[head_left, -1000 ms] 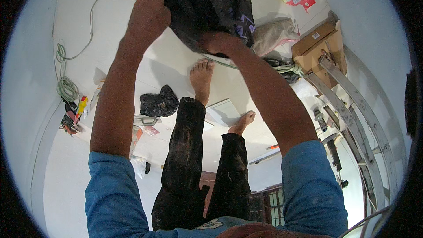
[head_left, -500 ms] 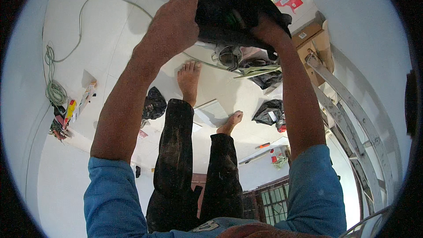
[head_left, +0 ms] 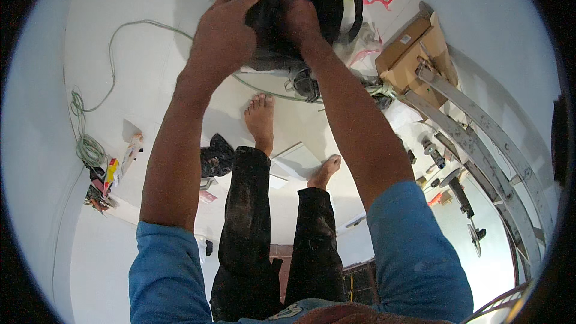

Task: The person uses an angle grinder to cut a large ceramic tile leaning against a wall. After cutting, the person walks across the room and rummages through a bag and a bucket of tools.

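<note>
A bulky black bag (head_left: 324, 18) with a looped side strap is up at the top of the view, partly cut off by the picture's edge. My left hand (head_left: 228, 36) grips its left edge, the index finger stretched across toward the right. Against the bag's front, my right hand (head_left: 302, 21) is closed and slightly blurred. Its fingertips are lost against the dark fabric, so what they pinch cannot be made out. My hands are close together with a small gap between them.
A cardboard box (head_left: 414, 42) and a metal ladder (head_left: 480, 120) stand along the right wall. Power tools (head_left: 459, 195) lie beyond the ladder. A pale cable (head_left: 111, 60) runs across the floor to a coil at left. A white tile (head_left: 297, 161) lies between my feet.
My right hand has come out from the bag's right side and moved left across its front, near my left hand. The bag has turned, and its strap now shows at right.
</note>
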Available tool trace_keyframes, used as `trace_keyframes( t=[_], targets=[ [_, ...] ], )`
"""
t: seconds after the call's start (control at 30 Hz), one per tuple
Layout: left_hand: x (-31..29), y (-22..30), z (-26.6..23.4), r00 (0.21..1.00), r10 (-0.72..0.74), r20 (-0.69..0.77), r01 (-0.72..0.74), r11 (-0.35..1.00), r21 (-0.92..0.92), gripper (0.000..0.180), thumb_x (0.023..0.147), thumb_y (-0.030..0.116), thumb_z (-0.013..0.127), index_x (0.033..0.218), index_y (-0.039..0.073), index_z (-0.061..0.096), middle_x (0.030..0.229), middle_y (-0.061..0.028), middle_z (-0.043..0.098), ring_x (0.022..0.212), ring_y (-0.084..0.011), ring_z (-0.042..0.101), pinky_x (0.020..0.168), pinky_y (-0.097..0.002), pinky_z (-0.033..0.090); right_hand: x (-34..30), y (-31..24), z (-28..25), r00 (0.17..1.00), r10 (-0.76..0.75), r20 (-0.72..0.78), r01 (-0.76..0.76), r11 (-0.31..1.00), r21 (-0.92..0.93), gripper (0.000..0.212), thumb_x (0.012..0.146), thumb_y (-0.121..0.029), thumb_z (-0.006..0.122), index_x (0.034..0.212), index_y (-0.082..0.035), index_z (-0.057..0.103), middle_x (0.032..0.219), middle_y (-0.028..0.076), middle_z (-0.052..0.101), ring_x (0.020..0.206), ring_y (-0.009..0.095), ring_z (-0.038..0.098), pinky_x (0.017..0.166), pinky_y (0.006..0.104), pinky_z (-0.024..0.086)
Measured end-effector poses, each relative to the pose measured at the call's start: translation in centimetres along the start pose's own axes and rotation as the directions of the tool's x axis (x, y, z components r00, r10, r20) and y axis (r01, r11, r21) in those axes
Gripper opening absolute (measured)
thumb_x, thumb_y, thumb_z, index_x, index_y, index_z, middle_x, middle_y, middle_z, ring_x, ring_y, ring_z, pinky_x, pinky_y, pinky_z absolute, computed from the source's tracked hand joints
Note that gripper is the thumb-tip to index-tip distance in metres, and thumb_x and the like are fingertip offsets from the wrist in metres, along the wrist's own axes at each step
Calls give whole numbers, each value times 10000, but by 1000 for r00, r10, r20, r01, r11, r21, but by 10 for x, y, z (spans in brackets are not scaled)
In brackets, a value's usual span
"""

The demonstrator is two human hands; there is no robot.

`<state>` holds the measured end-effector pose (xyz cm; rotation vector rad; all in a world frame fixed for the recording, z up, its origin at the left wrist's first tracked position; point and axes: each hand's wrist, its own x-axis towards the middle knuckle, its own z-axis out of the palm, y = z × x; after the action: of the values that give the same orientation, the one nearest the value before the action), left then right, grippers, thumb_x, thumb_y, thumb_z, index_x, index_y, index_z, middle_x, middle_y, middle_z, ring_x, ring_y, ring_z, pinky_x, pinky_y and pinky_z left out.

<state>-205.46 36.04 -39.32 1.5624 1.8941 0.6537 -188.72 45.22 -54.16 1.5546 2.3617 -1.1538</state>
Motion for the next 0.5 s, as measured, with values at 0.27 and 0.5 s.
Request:
trace_keyframes(
  t=[0.27,0.5],
  targets=[
    [-19,-2,-23,972,-192,-133,200,978,51,622,772,-4,584,1389,-14,663,1445,-233,620,1271,-444,660,1140,-497,520,-90,-44,-38,902,-125,413,285,890,-355,275,1037,-170,602,1223,-65,774,1269,237,733,1086,449,735,939,516,605],
    [-22,12,-42,966,-110,-234,131,988,76,830,772,-44,610,1578,134,515,1460,-231,625,1258,-408,673,1065,-475,558,-65,-49,-60,827,-108,552,256,946,-198,283,1040,-178,599,1235,-60,766,1255,239,737,1072,443,739,938,518,605]
  ],
)
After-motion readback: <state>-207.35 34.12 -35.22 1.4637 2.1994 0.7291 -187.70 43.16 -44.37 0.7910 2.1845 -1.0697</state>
